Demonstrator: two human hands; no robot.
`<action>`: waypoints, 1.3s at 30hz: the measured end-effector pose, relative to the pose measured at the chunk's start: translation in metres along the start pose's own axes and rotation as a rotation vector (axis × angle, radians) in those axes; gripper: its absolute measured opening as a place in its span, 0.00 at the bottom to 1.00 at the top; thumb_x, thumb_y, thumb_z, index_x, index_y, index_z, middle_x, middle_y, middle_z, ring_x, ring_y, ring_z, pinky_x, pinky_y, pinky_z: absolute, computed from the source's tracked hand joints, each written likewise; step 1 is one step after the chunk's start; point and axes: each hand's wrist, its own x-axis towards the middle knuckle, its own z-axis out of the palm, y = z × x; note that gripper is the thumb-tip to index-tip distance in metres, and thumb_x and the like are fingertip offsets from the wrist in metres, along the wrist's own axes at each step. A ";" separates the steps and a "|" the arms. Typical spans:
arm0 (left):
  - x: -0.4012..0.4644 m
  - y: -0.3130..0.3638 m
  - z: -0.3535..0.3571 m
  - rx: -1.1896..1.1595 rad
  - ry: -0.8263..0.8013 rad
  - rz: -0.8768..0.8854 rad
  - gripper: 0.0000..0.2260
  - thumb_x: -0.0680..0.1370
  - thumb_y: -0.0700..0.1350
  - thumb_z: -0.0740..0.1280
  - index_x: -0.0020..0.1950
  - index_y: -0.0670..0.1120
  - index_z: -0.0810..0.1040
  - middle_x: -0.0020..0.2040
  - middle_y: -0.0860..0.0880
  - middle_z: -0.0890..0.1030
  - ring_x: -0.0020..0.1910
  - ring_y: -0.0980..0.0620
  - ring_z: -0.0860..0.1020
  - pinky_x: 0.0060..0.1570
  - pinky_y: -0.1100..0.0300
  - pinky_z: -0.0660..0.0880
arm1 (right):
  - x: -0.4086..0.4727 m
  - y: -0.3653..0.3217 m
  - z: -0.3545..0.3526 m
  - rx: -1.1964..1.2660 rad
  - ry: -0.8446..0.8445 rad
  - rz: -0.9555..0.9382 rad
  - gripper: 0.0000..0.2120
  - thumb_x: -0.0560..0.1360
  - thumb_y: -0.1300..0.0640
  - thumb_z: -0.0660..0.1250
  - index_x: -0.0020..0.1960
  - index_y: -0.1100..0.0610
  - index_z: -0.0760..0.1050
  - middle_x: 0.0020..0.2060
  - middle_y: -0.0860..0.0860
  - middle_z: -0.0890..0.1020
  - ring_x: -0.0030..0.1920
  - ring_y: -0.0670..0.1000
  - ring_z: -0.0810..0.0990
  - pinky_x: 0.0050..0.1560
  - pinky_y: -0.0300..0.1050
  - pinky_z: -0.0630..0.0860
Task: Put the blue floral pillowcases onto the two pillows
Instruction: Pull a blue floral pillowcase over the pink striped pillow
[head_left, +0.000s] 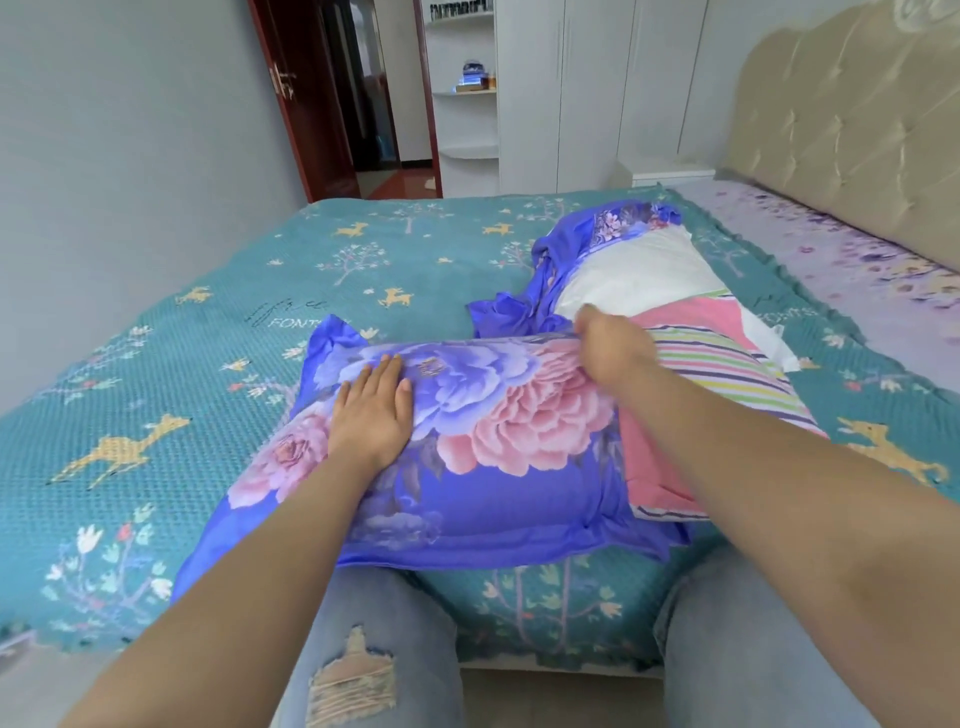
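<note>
Here, centre frame: blue floral pillowcase (483, 441) pulled over most of a pink striped pillow (717, 374), end still sticking out right. Left hand (371, 410) pressed flat on it, fingers straight. Right hand (613, 345) at its upper edge, blurred; grip impossible to tell. Behind, second pillowcase (550, 270) partly round white pillow (639, 275). Underneath, teal bedspread (156, 364); upper right, beige headboard (841, 135).

Blurred hand, half-hidden pillows

Our right hand (613, 348) blurs, its grip unreadable; the near pillowcase (467, 441) hides our first pillow's far end, and the second pillow (639, 275) lies partly covered.
</note>
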 end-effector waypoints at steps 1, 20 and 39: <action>0.004 0.004 0.004 0.010 -0.036 0.005 0.23 0.82 0.54 0.46 0.76 0.50 0.57 0.77 0.51 0.57 0.76 0.50 0.54 0.74 0.49 0.47 | 0.001 0.022 0.000 0.022 0.016 0.074 0.15 0.73 0.66 0.57 0.58 0.57 0.70 0.52 0.63 0.79 0.53 0.62 0.78 0.52 0.51 0.73; 0.062 0.053 0.055 0.107 0.018 -0.011 0.21 0.81 0.55 0.49 0.69 0.51 0.71 0.69 0.49 0.72 0.71 0.47 0.66 0.71 0.49 0.54 | 0.043 0.035 0.026 0.240 -0.204 0.090 0.07 0.70 0.56 0.65 0.43 0.59 0.74 0.34 0.55 0.76 0.38 0.57 0.76 0.35 0.43 0.65; 0.139 0.103 0.037 0.087 -0.373 0.070 0.27 0.79 0.62 0.48 0.73 0.49 0.64 0.75 0.47 0.62 0.72 0.45 0.62 0.70 0.47 0.56 | 0.094 0.030 0.066 0.224 -0.401 0.230 0.23 0.79 0.49 0.57 0.64 0.66 0.71 0.63 0.62 0.75 0.61 0.59 0.74 0.51 0.43 0.67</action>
